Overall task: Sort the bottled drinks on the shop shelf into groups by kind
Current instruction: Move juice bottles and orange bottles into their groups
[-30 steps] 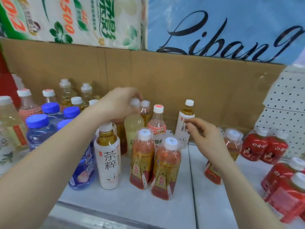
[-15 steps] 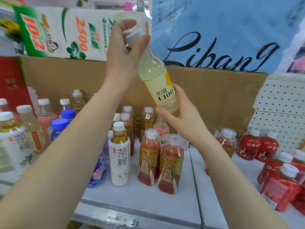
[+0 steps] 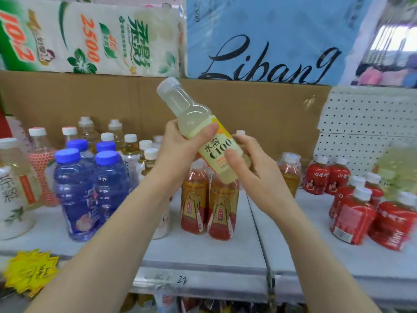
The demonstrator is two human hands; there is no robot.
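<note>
Both hands hold a pale yellow C100 bottle (image 3: 194, 114) with a white cap, tilted cap-left above the shelf. My left hand (image 3: 180, 145) grips its shoulder just below the neck. My right hand (image 3: 250, 168) holds the labelled lower half, thumb on the front of the label. Below them stand two orange-red drink bottles (image 3: 209, 206) at the middle of the white shelf (image 3: 203, 249). Blue-capped water bottles (image 3: 90, 188) stand front left, with white-capped tea bottles (image 3: 126, 143) behind them. Red bottles (image 3: 361, 199) cluster at the right.
A cardboard sheet (image 3: 259, 114) backs the shelf, with a white pegboard panel (image 3: 367, 127) at the right. Tissue packs (image 3: 90, 35) and a blue Libang pack (image 3: 270, 41) sit above. A yellow price tag (image 3: 29, 272) hangs on the shelf's front edge, lower left.
My left hand lifted the C100 bottle out of the group by its cap, then slid down to its shoulder. My right hand took the lower half. The bottle now sits lower.
</note>
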